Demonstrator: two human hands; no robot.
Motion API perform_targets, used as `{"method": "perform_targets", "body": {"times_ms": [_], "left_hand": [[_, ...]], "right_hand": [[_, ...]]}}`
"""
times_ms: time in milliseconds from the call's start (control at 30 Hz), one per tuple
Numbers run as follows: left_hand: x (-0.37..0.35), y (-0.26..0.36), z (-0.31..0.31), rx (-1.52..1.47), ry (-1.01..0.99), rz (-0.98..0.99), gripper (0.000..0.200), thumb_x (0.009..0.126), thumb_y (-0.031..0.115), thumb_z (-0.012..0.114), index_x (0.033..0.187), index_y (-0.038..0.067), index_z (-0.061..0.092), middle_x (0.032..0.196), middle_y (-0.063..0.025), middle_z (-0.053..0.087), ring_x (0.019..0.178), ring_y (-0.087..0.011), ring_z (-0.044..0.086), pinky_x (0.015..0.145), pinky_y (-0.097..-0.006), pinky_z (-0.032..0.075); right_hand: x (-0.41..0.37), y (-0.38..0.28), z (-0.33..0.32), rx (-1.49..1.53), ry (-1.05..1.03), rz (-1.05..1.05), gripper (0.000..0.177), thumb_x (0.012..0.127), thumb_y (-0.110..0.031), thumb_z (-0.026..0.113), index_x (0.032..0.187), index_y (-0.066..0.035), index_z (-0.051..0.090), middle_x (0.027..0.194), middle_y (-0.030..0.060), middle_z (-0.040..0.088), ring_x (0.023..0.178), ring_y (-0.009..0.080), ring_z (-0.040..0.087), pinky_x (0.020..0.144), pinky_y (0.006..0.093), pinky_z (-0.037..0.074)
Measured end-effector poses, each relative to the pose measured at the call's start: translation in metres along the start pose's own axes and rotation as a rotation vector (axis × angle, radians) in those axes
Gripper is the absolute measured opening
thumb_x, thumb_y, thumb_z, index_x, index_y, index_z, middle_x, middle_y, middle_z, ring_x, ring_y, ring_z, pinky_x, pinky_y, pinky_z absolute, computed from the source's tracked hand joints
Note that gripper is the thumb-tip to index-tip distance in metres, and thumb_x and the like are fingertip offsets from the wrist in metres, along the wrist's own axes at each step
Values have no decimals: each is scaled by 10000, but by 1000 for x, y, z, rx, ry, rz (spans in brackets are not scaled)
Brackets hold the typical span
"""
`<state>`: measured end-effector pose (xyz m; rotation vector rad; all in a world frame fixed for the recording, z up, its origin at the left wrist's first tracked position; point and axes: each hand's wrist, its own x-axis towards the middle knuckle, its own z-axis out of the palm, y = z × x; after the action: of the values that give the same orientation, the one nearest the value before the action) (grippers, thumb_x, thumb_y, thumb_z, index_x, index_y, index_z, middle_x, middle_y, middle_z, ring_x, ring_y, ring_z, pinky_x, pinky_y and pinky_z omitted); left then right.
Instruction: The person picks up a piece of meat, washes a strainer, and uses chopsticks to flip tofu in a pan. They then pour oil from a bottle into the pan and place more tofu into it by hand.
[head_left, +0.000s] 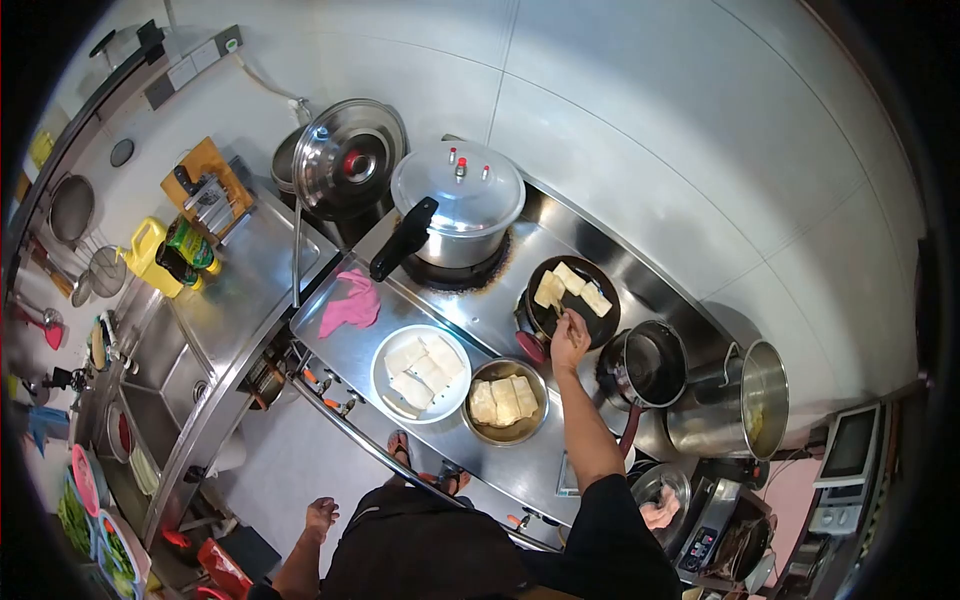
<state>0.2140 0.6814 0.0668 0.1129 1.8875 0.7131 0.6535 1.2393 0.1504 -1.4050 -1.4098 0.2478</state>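
Observation:
My right hand (570,342) reaches over the near edge of a dark frying pan (580,322) on the stove. Its fingers are pinched together at the pan's rim; what they grip is too small to make out. Several pale yellow tofu slices (568,278) lie in the pan. Low beside my body hangs my left hand (321,516), its fingers loosely curled and apart, with nothing in it. White tofu slabs (425,372) sit on a round white plate (377,385) on the steel counter. Next to it, a steel bowl (512,436) holds browned tofu slices (503,400).
A pressure cooker (460,200) stands on the left burner, its black handle (404,240) jutting toward me. Right of the frying pan are a dark saucepan (655,365) and a tall steel pot (705,415). A pink cloth (350,303) lies left of the plate.

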Motion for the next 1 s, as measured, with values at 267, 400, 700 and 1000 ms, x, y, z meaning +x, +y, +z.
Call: {"method": "perform_targets", "body": {"times_ms": [267, 400, 700, 1000], "left_hand": [[-3, -31, 3, -5, -4, -67, 192, 938, 148, 544, 1092, 54, 610, 898, -52, 666, 706, -150, 621, 569, -275, 463], [5, -27, 8, -4, -29, -34, 196, 935, 151, 544, 1091, 52, 610, 893, -55, 668, 708, -149, 620, 574, -281, 464], [19, -5, 20, -9, -90, 23, 240, 905, 149, 557, 1115, 43, 608, 925, -77, 677, 734, -168, 631, 622, -309, 478], [22, -10, 20, 41, -98, -1, 245, 926, 192, 568, 1122, 50, 605, 927, -73, 680, 736, -169, 636, 613, -304, 481]], "right_hand": [[43, -37, -44, 86, -133, 191, 228, 900, -114, 556, 890, 86, 665, 837, 183, 708, 670, 236, 709, 657, 318, 549], [71, -63, -83, 96, -292, 284, 216, 889, -104, 574, 895, 90, 669, 776, 145, 705, 635, 214, 701, 576, 291, 533], [67, -157, -167, 142, -430, 414, 190, 853, -112, 614, 870, 67, 679, 759, 108, 689, 611, 162, 680, 527, 245, 505], [10, -170, -147, 289, -665, 494, 185, 892, -98, 609, 908, 79, 660, 831, 120, 681, 689, 195, 693, 580, 269, 565]]}}
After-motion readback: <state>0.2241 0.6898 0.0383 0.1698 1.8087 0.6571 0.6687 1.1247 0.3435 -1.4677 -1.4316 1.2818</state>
